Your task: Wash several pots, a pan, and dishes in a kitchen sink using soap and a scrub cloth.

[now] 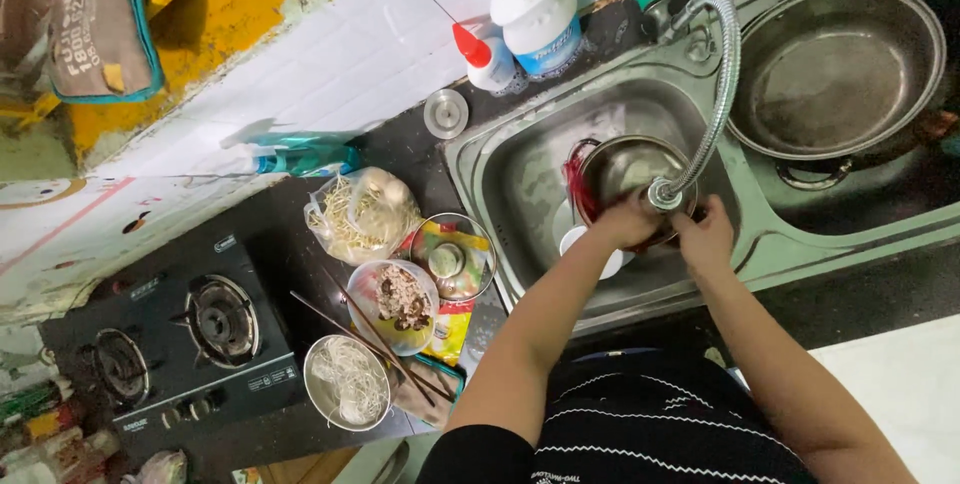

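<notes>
Both hands, left hand (628,219) and right hand (705,236), grip a steel bowl (625,166) in the sink (520,169) beneath the flexible faucet (712,84), apparently mid-rinse; turning the bowl under the spout seems next. Bowls of noodles (347,382) wait on the counter (300,264).

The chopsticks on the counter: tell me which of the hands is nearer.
Left. The left hand grips the steel bowl's rim on the side toward the chopsticks; the right hand is farther off.
</notes>
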